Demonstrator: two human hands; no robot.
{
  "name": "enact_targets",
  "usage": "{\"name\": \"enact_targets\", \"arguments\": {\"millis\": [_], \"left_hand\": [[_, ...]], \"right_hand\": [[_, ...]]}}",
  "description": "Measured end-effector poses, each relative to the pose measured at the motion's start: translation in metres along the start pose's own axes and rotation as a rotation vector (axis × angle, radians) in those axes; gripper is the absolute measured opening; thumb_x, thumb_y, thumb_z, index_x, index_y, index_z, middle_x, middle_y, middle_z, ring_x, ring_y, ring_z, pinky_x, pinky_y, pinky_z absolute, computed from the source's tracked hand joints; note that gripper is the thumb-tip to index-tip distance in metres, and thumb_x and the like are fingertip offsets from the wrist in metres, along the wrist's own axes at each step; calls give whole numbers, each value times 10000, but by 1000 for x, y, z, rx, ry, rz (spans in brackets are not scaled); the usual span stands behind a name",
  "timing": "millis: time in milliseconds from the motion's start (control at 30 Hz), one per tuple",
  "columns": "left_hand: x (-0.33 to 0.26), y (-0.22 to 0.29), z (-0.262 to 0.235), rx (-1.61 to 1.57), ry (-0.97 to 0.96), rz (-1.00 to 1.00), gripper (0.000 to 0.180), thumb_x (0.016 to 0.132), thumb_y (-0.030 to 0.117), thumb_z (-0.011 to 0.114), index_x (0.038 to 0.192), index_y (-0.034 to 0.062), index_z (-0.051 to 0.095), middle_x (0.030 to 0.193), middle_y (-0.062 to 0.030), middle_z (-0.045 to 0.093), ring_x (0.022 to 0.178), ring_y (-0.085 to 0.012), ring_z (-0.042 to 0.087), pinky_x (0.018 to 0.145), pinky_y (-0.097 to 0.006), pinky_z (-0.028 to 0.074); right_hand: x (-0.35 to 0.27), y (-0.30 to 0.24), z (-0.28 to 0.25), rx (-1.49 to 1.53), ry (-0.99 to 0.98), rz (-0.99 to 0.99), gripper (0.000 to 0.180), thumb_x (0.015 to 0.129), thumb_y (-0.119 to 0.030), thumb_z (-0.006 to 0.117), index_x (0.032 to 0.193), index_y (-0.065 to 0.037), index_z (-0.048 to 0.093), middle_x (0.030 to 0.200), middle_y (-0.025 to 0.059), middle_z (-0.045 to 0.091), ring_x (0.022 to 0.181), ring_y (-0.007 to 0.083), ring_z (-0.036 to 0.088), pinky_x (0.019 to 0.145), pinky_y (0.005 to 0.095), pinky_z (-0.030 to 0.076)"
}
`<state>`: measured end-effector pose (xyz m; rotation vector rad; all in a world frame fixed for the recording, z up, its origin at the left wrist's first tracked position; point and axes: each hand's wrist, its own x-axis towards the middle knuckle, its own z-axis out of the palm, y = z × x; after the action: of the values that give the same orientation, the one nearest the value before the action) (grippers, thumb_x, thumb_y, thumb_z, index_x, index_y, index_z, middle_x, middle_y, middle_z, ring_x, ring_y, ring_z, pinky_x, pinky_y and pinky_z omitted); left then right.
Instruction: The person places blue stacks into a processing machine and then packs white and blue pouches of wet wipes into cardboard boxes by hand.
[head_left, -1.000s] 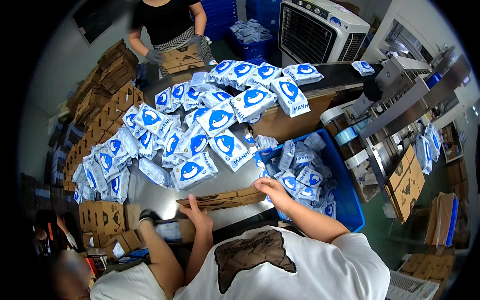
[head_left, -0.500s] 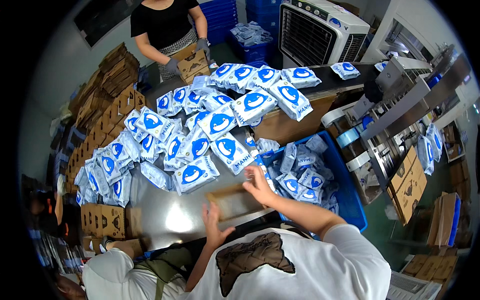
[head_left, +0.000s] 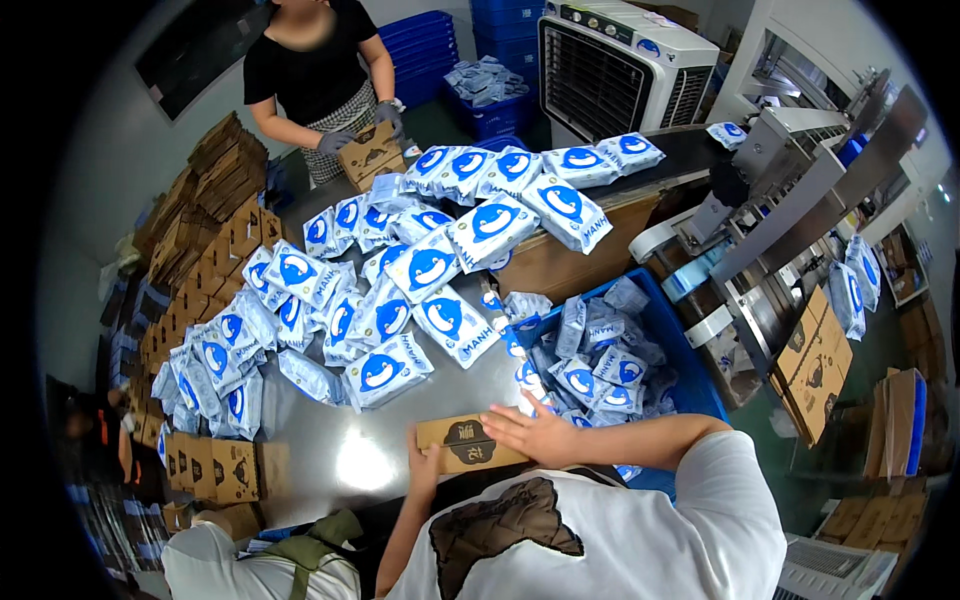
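Brown cardboard, a small flat carton [head_left: 468, 444] with a dark print on its top, lies at the near edge of the steel table [head_left: 330, 455], held between both hands. The left hand [head_left: 424, 462] clasps its left end, thumb over the top face and the other fingers hidden beneath. The right hand [head_left: 540, 434] lies flat and spread on the carton's right end, fingers fanned wide, pressing down and not curled around it. Just beyond, white-and-blue packets [head_left: 388, 369] are heaped across the middle and far side of the table. At the table's right edge a blue crate [head_left: 690, 360] holds more of these packets, piled loosely. At the far edge another person's gloved hands [head_left: 360, 130] hold a brown box [head_left: 366, 155].
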<state>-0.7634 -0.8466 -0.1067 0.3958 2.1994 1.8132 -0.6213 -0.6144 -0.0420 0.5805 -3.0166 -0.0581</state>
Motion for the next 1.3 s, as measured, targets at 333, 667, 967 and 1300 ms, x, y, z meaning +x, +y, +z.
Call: {"name": "enact_targets", "arguments": {"millis": [333, 667, 967, 1300], "left_hand": [[79, 51, -40, -95, 8, -131, 405, 913, 278, 549, 1221, 17, 516, 1157, -107, 559, 1031, -194, 542, 893, -308, 409], [72, 16, -23, 524, -207, 132, 511, 692, -136, 453, 1168, 24, 544, 1115, -190, 572, 1081, -318, 535, 943, -358, 410], [87, 36, -18, 677, -267, 140, 467, 678, -128, 445, 1097, 37, 570, 1073, -176, 563, 1033, -357, 509, 925, -395, 406], [92, 26, -18, 597, -282, 78, 272, 904, 203, 524, 1103, 27, 583, 1062, -177, 588, 1029, -340, 520, 894, -391, 406]], "right_hand": [[49, 42, 57, 1671, 292, 563, 680, 805, -531, 552, 1331, -117, 434, 1333, 149, 457, 1204, 354, 434, 976, 506, 350], [47, 86, 134, 858, -294, 614, 303, 796, -394, 593, 952, -141, 652, 868, 93, 654, 777, 269, 627, 661, 394, 491], [37, 385, 30, 200, -57, 1161, 1174, 506, -355, 829, 1444, -297, 124, 1348, 218, 315, 1289, 394, 260, 1063, 570, 154], [-6, 220, 79, 2310, 409, 1000, 906, 670, -136, 736, 1408, -97, 213, 1335, 136, 432, 1221, 273, 436, 1022, 423, 343]]}}
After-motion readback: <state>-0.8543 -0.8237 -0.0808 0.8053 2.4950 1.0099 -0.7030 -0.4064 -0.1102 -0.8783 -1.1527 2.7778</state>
